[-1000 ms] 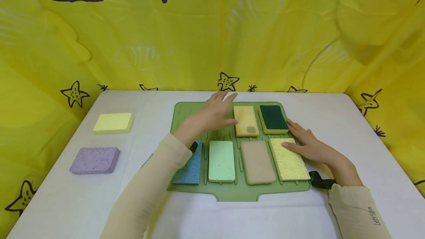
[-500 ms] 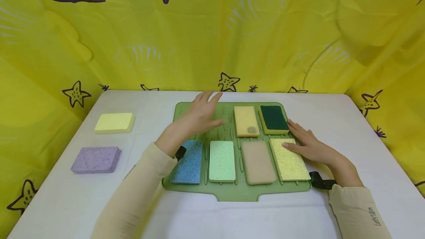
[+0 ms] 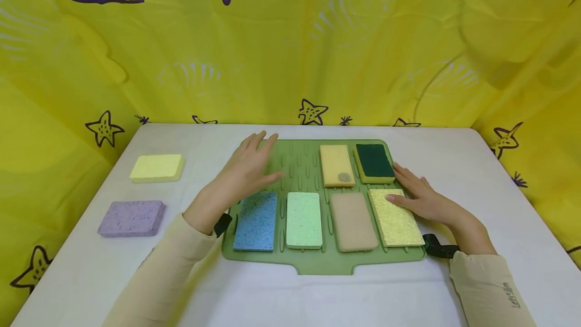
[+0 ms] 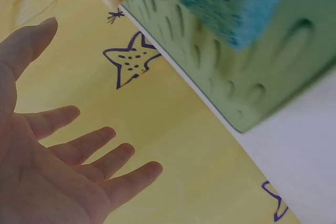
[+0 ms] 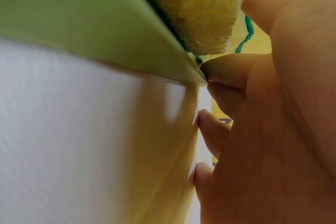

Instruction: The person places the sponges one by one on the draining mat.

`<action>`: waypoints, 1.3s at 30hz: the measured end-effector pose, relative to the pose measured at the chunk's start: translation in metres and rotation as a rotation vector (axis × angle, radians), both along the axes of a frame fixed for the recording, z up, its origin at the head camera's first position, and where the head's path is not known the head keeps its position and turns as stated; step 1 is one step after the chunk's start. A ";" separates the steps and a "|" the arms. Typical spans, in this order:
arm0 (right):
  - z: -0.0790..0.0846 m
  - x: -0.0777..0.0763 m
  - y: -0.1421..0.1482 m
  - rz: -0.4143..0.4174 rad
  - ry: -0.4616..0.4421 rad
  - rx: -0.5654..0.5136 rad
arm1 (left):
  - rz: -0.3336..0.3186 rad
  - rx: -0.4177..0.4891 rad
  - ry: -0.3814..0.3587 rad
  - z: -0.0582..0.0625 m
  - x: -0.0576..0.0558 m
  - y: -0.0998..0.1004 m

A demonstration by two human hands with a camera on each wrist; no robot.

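Note:
My left hand (image 3: 240, 170) hovers over the left edge of the green ridged mat (image 3: 324, 264), fingers spread and holding nothing. In the left wrist view its palm and loose fingers show beside the mat's corner. Just below it lies a blue sponge (image 3: 256, 223). My right hand (image 3: 424, 202) rests at the mat's right edge, its thumb on a pale yellow sponge (image 3: 395, 223). In the right wrist view, its fingertips (image 5: 207, 121) reach the mat's rim beneath a sponge. A green-topped scouring sponge (image 3: 374, 161) lies close to those fingers.
A mint sponge (image 3: 303, 221), a beige sponge (image 3: 354, 223) and a tan sponge (image 3: 335, 163) with a grey spot also lie on the mat. Left of it, a light yellow sponge (image 3: 156, 167) and a purple sponge (image 3: 131, 218) sit on the white table (image 3: 190, 286). A yellow curtain (image 3: 272, 49) hangs behind.
My left hand has moved left across the mat, away from the tan sponge, uncovering the blue sponge. The right hand has stayed in place.

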State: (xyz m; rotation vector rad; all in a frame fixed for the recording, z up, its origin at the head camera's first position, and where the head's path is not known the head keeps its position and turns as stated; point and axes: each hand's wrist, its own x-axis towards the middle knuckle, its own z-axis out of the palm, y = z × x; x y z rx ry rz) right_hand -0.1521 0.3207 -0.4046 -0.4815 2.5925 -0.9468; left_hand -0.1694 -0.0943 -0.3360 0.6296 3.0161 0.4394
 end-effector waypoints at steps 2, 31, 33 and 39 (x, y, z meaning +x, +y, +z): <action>0.000 0.000 0.000 0.002 0.001 -0.001 | 0.012 0.004 0.010 -0.001 0.004 -0.006; 0.002 0.001 0.001 0.003 0.009 0.008 | 0.147 -0.130 0.015 -0.020 0.041 -0.056; 0.002 0.001 0.001 0.003 0.009 0.007 | 0.161 -0.151 0.004 -0.021 0.043 -0.058; 0.002 0.001 0.001 -0.001 0.007 0.004 | 0.185 -0.159 -0.017 -0.024 0.050 -0.066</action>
